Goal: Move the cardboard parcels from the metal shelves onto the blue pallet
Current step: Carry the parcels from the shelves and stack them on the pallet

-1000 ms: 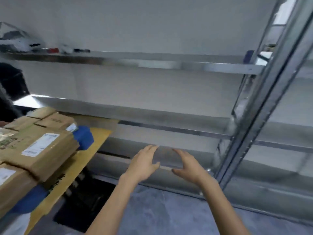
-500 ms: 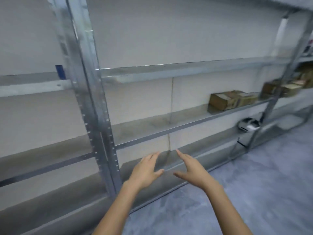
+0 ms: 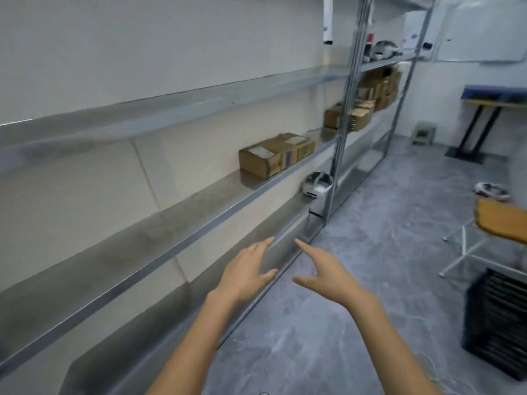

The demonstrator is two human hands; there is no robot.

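Cardboard parcels [image 3: 275, 153] sit on the middle metal shelf [image 3: 199, 220], far along it, with more stacked past the upright [image 3: 340, 132]. Nearer, left hand [image 3: 245, 272] and right hand [image 3: 328, 273] hover side by side, apart, fingers straight.

Both forearms reach forward, left hand [image 3: 245, 273] and right hand [image 3: 328, 273] empty, fingers straight.

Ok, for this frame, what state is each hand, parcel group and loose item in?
left hand, open, fingers straight, holding nothing
right hand, open, holding nothing
nearest parcels, closed, sitting on the middle shelf, untouched
farther parcels, on the shelves beyond, some stacked
white device, resting on the lower shelf
black crate, standing on the floor
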